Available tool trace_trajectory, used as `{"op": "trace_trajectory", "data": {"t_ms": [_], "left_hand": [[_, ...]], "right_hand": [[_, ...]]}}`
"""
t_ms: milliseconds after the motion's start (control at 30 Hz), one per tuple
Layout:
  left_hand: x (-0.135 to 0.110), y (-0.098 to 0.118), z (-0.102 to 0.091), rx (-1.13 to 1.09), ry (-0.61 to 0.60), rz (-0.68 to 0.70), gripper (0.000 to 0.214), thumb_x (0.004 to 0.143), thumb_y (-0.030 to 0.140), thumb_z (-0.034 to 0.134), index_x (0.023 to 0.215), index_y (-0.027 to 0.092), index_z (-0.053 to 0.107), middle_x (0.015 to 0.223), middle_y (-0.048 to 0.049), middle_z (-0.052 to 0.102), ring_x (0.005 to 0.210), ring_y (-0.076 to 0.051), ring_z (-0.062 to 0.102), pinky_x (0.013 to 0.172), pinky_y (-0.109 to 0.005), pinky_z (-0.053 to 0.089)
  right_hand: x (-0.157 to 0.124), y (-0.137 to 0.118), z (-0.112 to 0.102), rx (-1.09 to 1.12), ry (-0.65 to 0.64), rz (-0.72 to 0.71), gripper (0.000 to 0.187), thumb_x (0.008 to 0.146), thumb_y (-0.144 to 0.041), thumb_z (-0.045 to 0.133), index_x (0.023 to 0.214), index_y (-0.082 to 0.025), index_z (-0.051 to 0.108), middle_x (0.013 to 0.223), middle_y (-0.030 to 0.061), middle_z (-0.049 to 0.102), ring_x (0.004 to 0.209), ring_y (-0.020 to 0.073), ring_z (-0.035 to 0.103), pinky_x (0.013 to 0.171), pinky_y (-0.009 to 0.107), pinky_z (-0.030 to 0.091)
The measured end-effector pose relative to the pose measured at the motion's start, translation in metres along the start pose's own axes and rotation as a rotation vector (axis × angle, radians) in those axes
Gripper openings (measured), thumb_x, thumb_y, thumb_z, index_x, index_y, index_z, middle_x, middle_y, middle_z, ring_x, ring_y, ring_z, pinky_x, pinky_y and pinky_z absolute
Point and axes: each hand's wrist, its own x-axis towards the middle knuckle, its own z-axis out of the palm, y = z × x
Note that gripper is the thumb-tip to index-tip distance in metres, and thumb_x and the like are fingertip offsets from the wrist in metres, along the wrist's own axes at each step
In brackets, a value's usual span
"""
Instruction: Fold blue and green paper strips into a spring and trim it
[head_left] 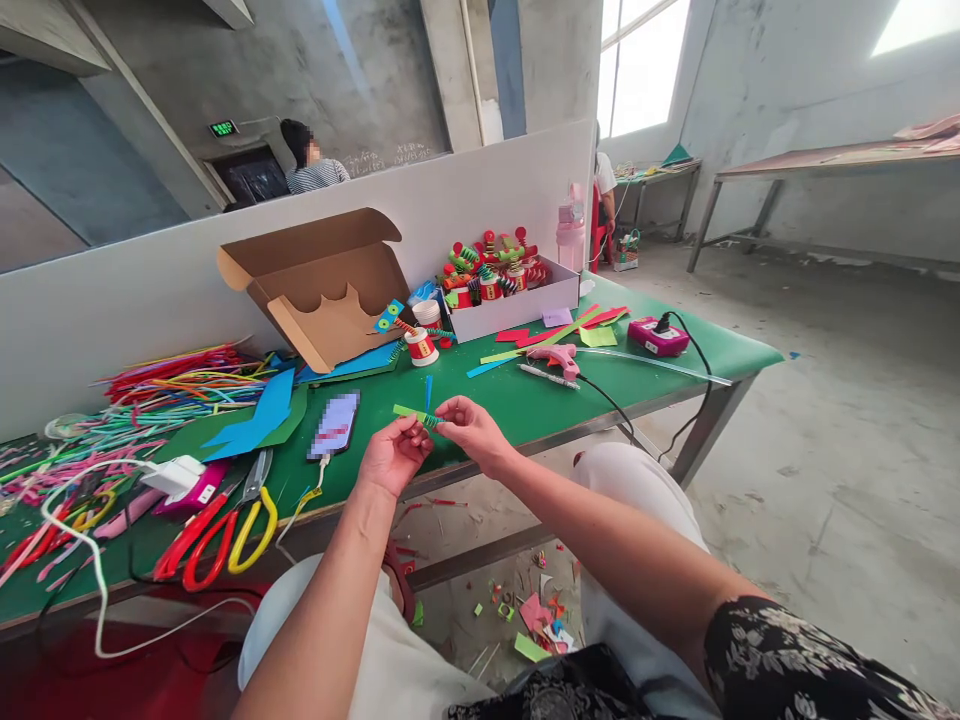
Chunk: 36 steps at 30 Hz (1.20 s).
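Observation:
My left hand (394,455) and my right hand (471,430) meet over the front edge of the green table (525,400). Both pinch a small green paper strip (409,411) with a green pipe cleaner coiled round it; a short blue piece sticks up from it. The left fingers close on the strip from below, the right fingertips grip its right end. A phone (334,424) lies just left of my hands.
Red and yellow scissors (217,535), a white charger (174,473) and a pile of pipe cleaners (150,390) lie left. An open cardboard box (322,280), a white box of finished toys (510,290), a pink glue gun (555,357) and paper scraps sit behind. Another person sits beyond the partition.

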Motion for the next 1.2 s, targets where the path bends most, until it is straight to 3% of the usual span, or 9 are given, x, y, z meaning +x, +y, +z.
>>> {"op": "trace_trajectory", "data": {"t_ms": [200, 367, 533, 1000, 1200], "left_hand": [[0.000, 0.001, -0.001, -0.003, -0.027, 0.026, 0.020, 0.068, 0.008, 0.063, 0.055, 0.015, 0.050, 0.050, 0.0037, 0.045, 0.043, -0.005, 0.041, 0.045, -0.020, 0.040], [0.001, 0.000, -0.002, 0.060, -0.031, 0.229, 0.021, 0.062, 0.013, 0.071, 0.055, 0.016, 0.052, 0.049, 0.0052, 0.047, 0.044, -0.005, 0.041, 0.047, -0.020, 0.038], [0.003, -0.009, 0.000, 0.195, -0.022, 0.371, 0.024, 0.056, 0.023, 0.078, 0.057, 0.016, 0.055, 0.048, 0.0066, 0.047, 0.044, -0.005, 0.041, 0.049, -0.022, 0.036], [0.001, -0.022, 0.009, 0.326, -0.021, 0.393, 0.033, 0.047, 0.037, 0.082, 0.055, 0.016, 0.059, 0.049, 0.0055, 0.052, 0.047, -0.006, 0.040, 0.049, -0.022, 0.032], [0.003, -0.031, 0.008, 0.308, -0.068, 0.361, 0.038, 0.049, 0.044, 0.084, 0.066, 0.015, 0.064, 0.066, -0.0003, 0.064, 0.062, -0.012, 0.056, 0.062, -0.026, 0.043]], "right_hand": [[0.000, 0.000, 0.000, 0.023, 0.014, 0.036, 0.027, 0.060, -0.026, 0.079, 0.081, -0.020, 0.063, 0.079, -0.0029, 0.065, 0.070, 0.0103, 0.059, 0.068, 0.024, 0.047], [0.000, 0.000, -0.001, 0.139, 0.101, 0.154, 0.030, 0.064, -0.040, 0.080, 0.072, -0.017, 0.063, 0.067, -0.0011, 0.063, 0.059, 0.0109, 0.063, 0.063, 0.026, 0.054], [-0.002, -0.002, -0.002, 0.239, 0.093, 0.210, 0.035, 0.059, -0.042, 0.084, 0.071, -0.013, 0.068, 0.066, 0.0030, 0.067, 0.059, 0.0110, 0.065, 0.065, 0.023, 0.056], [-0.005, -0.008, -0.001, 0.133, 0.087, 0.159, 0.036, 0.047, -0.036, 0.088, 0.066, -0.015, 0.067, 0.062, -0.0016, 0.064, 0.058, 0.0103, 0.061, 0.062, 0.024, 0.053], [-0.003, -0.005, 0.000, 0.158, 0.149, 0.128, 0.033, 0.047, -0.035, 0.087, 0.063, -0.016, 0.066, 0.061, -0.0016, 0.066, 0.058, 0.0123, 0.062, 0.064, 0.027, 0.053]]}}
